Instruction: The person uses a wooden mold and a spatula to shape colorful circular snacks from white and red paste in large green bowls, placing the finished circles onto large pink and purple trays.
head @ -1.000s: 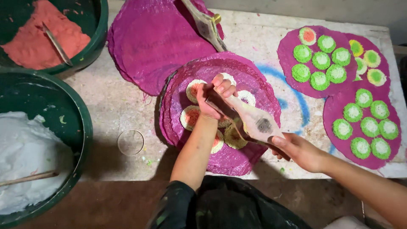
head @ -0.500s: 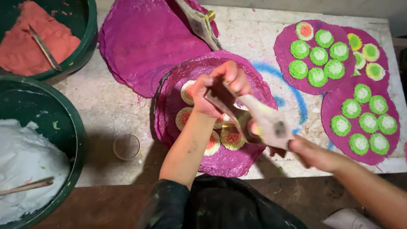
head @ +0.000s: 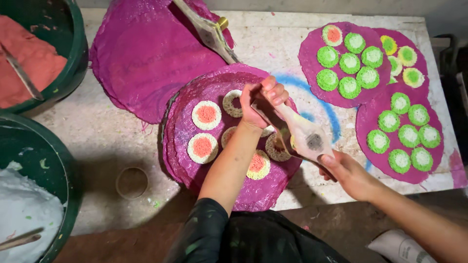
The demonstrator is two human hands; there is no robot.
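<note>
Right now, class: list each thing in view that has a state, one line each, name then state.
left hand: grip closed on the paddle's far end.
right hand: grip closed on its handle.
wooden paddle: tilted over the mat.
front purple mat: partly filled with rings.
green tub: holds red paste.
small ring mould: empty.

— What sits mid-frame on the worktop [head: 273,39]?
— A round mat [head: 214,160] with small discs [head: 206,115] on it; the left hand [head: 261,102] and a wooden paddle [head: 302,134] lie over its right part, with the right hand [head: 348,173] at the paddle's lower end.
— And around it?
— Behind it, upper centre, a stack of mats [head: 146,58] with a tool [head: 207,31] on top. Two mats of discs [head: 370,87] lie at the right. Two tubs [head: 53,83] stand at the left edge, one behind the other, with a small ring [head: 131,182] between the lower tub and the central mat.
</note>
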